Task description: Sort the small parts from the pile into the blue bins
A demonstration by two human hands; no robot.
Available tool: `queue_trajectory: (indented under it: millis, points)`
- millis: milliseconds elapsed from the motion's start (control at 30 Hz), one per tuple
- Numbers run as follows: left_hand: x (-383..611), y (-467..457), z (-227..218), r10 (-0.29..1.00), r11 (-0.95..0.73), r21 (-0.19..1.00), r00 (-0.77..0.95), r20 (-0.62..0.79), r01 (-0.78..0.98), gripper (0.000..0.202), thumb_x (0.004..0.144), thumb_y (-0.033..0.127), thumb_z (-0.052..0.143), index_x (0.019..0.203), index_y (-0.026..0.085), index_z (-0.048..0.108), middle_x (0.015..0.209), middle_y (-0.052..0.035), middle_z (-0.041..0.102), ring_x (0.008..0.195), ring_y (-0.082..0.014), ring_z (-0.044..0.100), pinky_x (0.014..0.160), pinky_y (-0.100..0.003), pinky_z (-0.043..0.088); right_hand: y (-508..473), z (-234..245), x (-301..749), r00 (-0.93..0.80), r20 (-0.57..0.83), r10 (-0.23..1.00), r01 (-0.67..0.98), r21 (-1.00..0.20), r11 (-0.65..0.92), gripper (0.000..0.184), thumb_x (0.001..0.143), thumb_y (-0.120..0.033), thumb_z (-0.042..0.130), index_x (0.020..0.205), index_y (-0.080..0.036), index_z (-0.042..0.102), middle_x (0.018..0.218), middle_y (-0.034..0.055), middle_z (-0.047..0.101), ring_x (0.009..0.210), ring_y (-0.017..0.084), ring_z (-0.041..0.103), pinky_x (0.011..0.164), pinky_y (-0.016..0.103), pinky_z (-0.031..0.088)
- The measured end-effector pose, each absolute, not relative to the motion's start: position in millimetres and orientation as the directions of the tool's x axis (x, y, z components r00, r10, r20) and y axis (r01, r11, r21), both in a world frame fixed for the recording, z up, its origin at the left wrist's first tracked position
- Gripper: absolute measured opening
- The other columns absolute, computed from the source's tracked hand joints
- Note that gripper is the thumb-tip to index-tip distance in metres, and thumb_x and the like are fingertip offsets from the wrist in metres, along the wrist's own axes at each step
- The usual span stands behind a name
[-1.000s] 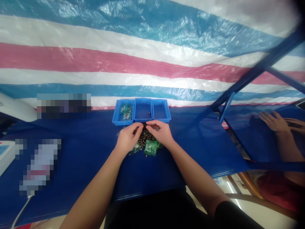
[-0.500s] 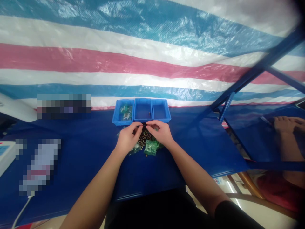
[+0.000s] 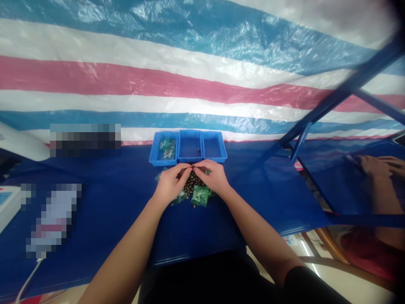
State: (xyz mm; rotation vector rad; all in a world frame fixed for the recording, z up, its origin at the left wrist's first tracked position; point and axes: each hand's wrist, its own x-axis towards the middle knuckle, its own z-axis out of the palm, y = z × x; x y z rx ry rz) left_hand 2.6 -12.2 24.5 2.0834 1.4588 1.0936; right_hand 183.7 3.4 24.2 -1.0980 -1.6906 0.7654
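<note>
My left hand (image 3: 171, 182) and my right hand (image 3: 213, 177) meet fingertip to fingertip over a small pile of dark metal parts (image 3: 191, 182) on the blue table (image 3: 110, 211). Both hands pinch something tiny between thumb and forefinger; it is too small to identify. Green plastic bags (image 3: 200, 196) lie under and beside the pile. Just beyond the fingers stand three blue bins in a row: the left bin (image 3: 164, 148) holds pale small parts, the middle bin (image 3: 190, 147) holds one dark part, the right bin (image 3: 214, 147) looks bare.
A striped blue, white and red tarp (image 3: 190, 76) hangs behind the table. A blue metal frame (image 3: 341, 90) slants on the right. Another person's hand (image 3: 371, 166) rests on the neighbouring table at far right. A white device (image 3: 8, 204) and cable sit at left.
My fingertips have drawn closer together and slightly nearer the bins. The other person's hand at far right has shifted on its table.
</note>
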Motion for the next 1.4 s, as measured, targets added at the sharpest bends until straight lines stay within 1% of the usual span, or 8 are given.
queue_trajectory:
  millis: [100,233,400,467,633,833,1000,1400]
  points:
    - [3,-12,24,0.903,-0.414,0.689,0.176,0.392,0.595,0.028,0.094,0.039,0.054,0.108,0.022,0.071,0.083,-0.0017,0.073,0.064,-0.0116,0.063,0.061,-0.021,0.048,4,22,183,-0.116,0.354,0.928,0.295,-0.88,0.373,0.015,0.083,-0.032,0.066,0.091,-0.023,0.076,0.091,0.0043,0.075,0.078,0.017,0.068,0.075,0.031,0.057]
    - [2,-11,23,0.889,-0.447,0.662,0.215,0.405,0.601,0.028,0.093,0.036,0.055,0.113,0.023,0.071,0.082,-0.0017,0.073,0.063,-0.0113,0.063,0.063,-0.022,0.051,6,15,181,-0.077,0.233,0.97,0.159,-0.957,0.242,0.019,0.08,-0.036,0.071,0.092,-0.021,0.074,0.09,0.0052,0.076,0.08,0.018,0.071,0.078,0.032,0.059]
    - [3,-9,21,0.875,-0.459,0.627,0.198,0.442,0.63,0.029,0.095,0.037,0.052,0.108,0.022,0.073,0.1,-0.0053,0.075,0.084,-0.0167,0.07,0.078,-0.027,0.056,5,16,179,-0.105,0.148,0.983,0.008,-0.989,0.149,0.025,0.076,-0.038,0.074,0.092,-0.019,0.073,0.088,0.0057,0.076,0.081,0.019,0.072,0.079,0.033,0.061]
    - [3,-9,20,0.876,-0.45,0.624,0.182,0.446,0.639,0.029,0.095,0.038,0.051,0.106,0.022,0.073,0.1,-0.0049,0.075,0.085,-0.0166,0.07,0.078,-0.026,0.056,4,18,178,-0.116,0.124,0.986,-0.014,-0.992,0.123,0.025,0.074,-0.039,0.075,0.089,-0.019,0.074,0.084,0.0053,0.076,0.078,0.02,0.073,0.077,0.034,0.061]
    - [0,-10,21,0.893,-0.409,0.629,0.149,0.424,0.661,0.033,0.094,0.042,0.053,0.115,0.022,0.069,0.08,-0.0009,0.072,0.064,-0.0117,0.064,0.066,-0.023,0.052,4,21,179,-0.129,0.111,0.985,-0.041,-0.993,0.107,0.022,0.073,-0.037,0.076,0.088,-0.02,0.075,0.081,0.0051,0.076,0.074,0.02,0.073,0.072,0.034,0.062]
    - [2,-11,21,0.903,-0.408,0.633,0.187,0.387,0.659,0.032,0.095,0.04,0.051,0.115,0.022,0.069,0.085,-0.0024,0.074,0.065,-0.0127,0.065,0.063,-0.023,0.049,5,20,181,-0.156,0.117,0.981,-0.025,-0.993,0.115,0.024,0.075,-0.038,0.075,0.091,-0.021,0.077,0.088,0.0057,0.077,0.079,0.02,0.074,0.076,0.034,0.062]
    - [2,-11,22,0.902,-0.388,0.62,0.143,0.407,0.682,0.032,0.095,0.04,0.051,0.113,0.021,0.07,0.083,-0.002,0.074,0.064,-0.0124,0.064,0.063,-0.022,0.048,8,16,182,-0.131,0.118,0.984,-0.047,-0.992,0.113,0.027,0.076,-0.037,0.074,0.097,-0.021,0.075,0.088,0.005,0.077,0.08,0.02,0.074,0.079,0.034,0.062]
    - [0,-9,19,0.905,-0.381,0.621,0.139,0.403,0.685,0.033,0.095,0.041,0.05,0.115,0.022,0.069,0.082,-0.0011,0.073,0.062,-0.012,0.063,0.062,-0.022,0.047,9,16,186,-0.108,0.162,0.981,0.072,-0.983,0.17,0.023,0.081,-0.037,0.07,0.094,-0.019,0.074,0.086,0.0057,0.076,0.078,0.019,0.072,0.078,0.032,0.059]
